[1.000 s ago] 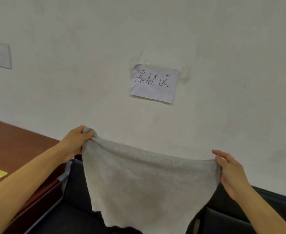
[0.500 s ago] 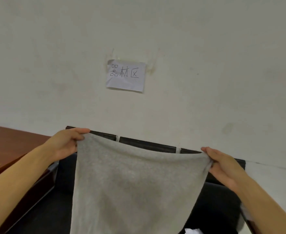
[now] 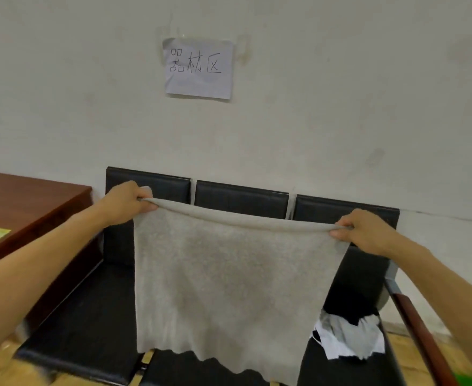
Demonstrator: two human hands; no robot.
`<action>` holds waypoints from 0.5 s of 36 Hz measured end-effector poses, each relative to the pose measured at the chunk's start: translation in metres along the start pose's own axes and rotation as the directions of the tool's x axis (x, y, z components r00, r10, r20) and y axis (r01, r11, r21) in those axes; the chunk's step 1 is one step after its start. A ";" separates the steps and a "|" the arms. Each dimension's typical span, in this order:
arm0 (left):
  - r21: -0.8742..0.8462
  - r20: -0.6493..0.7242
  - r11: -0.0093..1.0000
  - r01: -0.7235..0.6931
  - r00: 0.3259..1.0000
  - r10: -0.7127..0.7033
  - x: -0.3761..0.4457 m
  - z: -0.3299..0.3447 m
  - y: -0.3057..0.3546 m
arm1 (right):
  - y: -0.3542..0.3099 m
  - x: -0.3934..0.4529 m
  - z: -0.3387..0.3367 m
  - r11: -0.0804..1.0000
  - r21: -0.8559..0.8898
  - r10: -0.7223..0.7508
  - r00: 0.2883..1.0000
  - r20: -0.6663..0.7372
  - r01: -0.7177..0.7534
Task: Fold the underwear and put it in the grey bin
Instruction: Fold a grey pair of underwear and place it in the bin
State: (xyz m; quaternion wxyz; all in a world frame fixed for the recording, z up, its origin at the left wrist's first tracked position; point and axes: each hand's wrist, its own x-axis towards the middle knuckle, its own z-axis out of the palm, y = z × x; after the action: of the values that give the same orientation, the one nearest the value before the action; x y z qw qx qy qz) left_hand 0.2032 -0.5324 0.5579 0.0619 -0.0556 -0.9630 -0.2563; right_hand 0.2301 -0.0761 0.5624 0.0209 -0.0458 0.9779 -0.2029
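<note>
Your left hand [image 3: 123, 203] and right hand [image 3: 364, 232] each pinch a top corner of the grey underwear [image 3: 226, 277], holding it spread and hanging above the black seats [image 3: 240, 199].

— What kind of place is this?

— It looks like an office or a waiting area of a workplace, not a home. A row of black seats [image 3: 240, 203] joined together stands against a plain white wall [image 3: 340, 107].

— What else shows it?

— A sheet of paper [image 3: 198, 69] with three handwritten Chinese characters is stuck on the wall above the seats, like a label for an area. On the left is a dark red-brown wooden desk [image 3: 20, 201], the kind used in offices. The floor [image 3: 452, 355] is light wood.
</note>
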 end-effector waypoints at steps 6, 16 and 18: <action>0.034 0.096 0.999 -0.005 0.995 0.001 0.033 0.025 -0.022 | 0.011 0.048 0.029 0.978 -0.205 -0.027 0.997 0.071 0.041; 0.070 0.206 0.997 -0.039 0.978 0.024 0.166 0.106 -0.096 | 0.027 0.185 0.097 0.920 -0.391 0.074 0.989 0.132 -0.016; 0.082 0.225 0.995 -0.051 0.974 0.031 0.200 0.124 -0.110 | 0.034 0.214 0.112 0.924 -0.381 0.100 0.983 0.156 -0.033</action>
State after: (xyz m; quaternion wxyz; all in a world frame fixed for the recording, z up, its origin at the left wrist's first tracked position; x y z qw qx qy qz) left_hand -0.0209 -0.5507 0.4274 -0.0391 -0.1012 -0.9728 -0.2047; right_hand 0.0211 -0.1104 0.4410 0.1033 -0.0329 0.9941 -0.0057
